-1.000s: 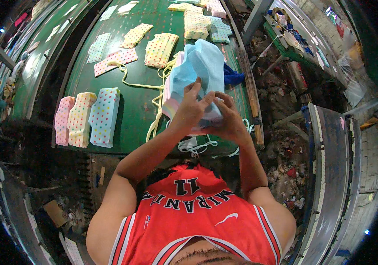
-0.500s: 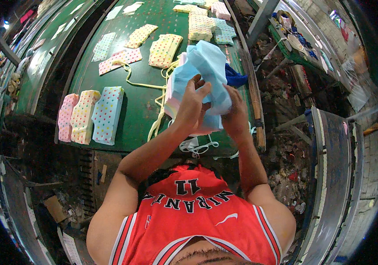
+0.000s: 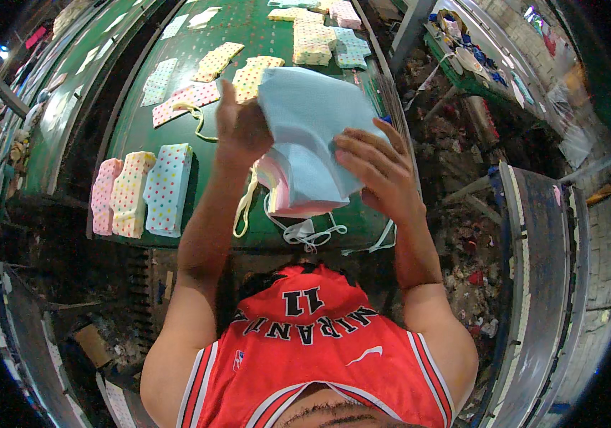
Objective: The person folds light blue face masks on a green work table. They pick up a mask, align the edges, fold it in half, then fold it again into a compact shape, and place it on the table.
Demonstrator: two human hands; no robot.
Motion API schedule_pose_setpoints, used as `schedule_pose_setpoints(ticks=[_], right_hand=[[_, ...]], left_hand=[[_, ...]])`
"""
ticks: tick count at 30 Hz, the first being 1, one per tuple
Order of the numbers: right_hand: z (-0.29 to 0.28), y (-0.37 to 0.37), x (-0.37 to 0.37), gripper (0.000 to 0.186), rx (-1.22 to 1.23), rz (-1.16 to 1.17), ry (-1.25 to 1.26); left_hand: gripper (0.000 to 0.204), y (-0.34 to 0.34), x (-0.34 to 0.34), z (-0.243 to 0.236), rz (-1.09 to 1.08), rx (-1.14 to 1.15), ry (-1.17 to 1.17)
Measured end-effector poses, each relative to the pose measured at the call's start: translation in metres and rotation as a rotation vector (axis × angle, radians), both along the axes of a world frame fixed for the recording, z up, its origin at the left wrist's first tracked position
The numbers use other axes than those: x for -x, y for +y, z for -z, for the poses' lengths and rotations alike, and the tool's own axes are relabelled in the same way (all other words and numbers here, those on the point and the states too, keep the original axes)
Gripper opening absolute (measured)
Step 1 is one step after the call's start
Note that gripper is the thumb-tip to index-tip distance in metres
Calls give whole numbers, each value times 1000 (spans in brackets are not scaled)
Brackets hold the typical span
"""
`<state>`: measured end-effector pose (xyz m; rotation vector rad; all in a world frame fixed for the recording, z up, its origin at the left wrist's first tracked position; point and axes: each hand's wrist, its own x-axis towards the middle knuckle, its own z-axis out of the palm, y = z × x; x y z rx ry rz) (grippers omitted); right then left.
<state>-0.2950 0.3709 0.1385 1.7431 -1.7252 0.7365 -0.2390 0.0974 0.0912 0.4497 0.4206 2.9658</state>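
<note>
A stack of light blue cloth pieces (image 3: 309,107), with pink and cream layers showing at its lower left, rests near the middle of the green table (image 3: 230,207). My left hand (image 3: 241,128) is against the stack's upper left edge, thumb raised; its other fingers are shadowed and partly hidden. My right hand (image 3: 380,164) lies over the right side with fingers apart and stretched across the top cloth. Yellow ties (image 3: 247,203) hang out at the left, white cords (image 3: 309,232) below, and a dark blue cloth peeks from behind the stack.
Three dotted bundles in pink (image 3: 105,196), cream (image 3: 130,196) and blue (image 3: 166,189) stand at front left. More dotted pieces (image 3: 312,39) lie farther up. Metal rails (image 3: 533,271) and a cluttered green side table (image 3: 462,68) are at the right; debris covers the floor below.
My left hand has moved left from the middle of the blue cloth to its edge. The rumpled top cloth now lies flatter and wider. My right hand's fingers have come over the top.
</note>
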Motion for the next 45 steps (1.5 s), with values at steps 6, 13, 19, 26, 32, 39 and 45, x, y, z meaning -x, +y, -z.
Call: schedule_pose_setpoints(ticks=[6,13,19,26,32,39,45], right_hand=[[15,7,-23,30,-97,-223,30],[23,8,-25,44,-222,-461,-141],[45,-4,-20,59,-362,-535,-308],[56,-25,33,39,-367,-687,-730],[81,-52,46,26,-268,46,-559],[84,-73,48,32,-395,104,-464],[92,-92,45,34,-356,149,-390]], left_hand=[[109,-21,-48,-4,-285,228,-306],[50,-25,-111,11,-814,612,-657],[46,0,-163,6,-1118,483,-779],[47,21,-196,-29,-1522,647,-1004],[44,33,-212,-31,-1494,939,-911],[38,34,-217,-19,-1451,1060,-729],[39,36,-212,-2,-1414,1145,-752]])
